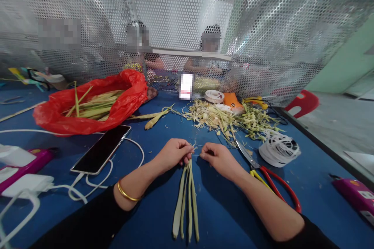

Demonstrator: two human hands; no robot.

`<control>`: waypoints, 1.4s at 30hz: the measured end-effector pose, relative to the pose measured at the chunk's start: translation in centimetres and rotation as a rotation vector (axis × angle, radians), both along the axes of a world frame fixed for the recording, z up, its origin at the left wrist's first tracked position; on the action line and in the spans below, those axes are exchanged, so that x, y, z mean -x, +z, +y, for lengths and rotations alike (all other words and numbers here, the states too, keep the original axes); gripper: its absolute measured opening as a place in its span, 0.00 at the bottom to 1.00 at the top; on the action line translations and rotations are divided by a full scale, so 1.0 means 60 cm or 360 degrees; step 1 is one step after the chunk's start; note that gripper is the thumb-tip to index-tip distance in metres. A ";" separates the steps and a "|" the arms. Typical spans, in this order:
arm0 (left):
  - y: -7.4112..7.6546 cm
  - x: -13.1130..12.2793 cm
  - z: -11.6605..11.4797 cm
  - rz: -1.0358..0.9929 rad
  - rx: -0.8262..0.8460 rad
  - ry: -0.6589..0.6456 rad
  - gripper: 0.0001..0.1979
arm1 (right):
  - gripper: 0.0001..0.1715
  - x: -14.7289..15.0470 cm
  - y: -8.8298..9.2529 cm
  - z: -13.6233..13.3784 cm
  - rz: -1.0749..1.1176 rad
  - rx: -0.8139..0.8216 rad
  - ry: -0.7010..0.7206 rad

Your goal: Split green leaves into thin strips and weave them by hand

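Observation:
A small bundle of pale green leaf strips [187, 198] lies on the blue table [222, 218], its far end pinched by my left hand [175, 153], whose fingers are closed on the tops of the strips. My right hand [217, 157] sits just right of that end, fingers pinched together; a thin white thread seems to run between the two hands, though I cannot make it out clearly. A gold bangle circles my left wrist.
Red-handled scissors [269, 177] lie right of my right arm, beside a coil of white string [279, 148]. A heap of leaf scraps [230, 118] lies beyond. A red bag [90, 103] with green strips and a charging phone [102, 148] sit left. People sit behind a perforated metal screen [187, 23].

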State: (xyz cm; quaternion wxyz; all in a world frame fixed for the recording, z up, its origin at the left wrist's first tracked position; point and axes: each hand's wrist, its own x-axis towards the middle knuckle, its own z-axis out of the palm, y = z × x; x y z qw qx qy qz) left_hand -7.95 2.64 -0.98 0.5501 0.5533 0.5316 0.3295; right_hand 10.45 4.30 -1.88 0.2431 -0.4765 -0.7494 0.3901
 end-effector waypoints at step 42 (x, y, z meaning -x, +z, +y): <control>0.002 -0.007 -0.004 -0.0008 0.0004 -0.0049 0.10 | 0.06 0.019 0.003 -0.013 0.0308 -0.0082 -0.0111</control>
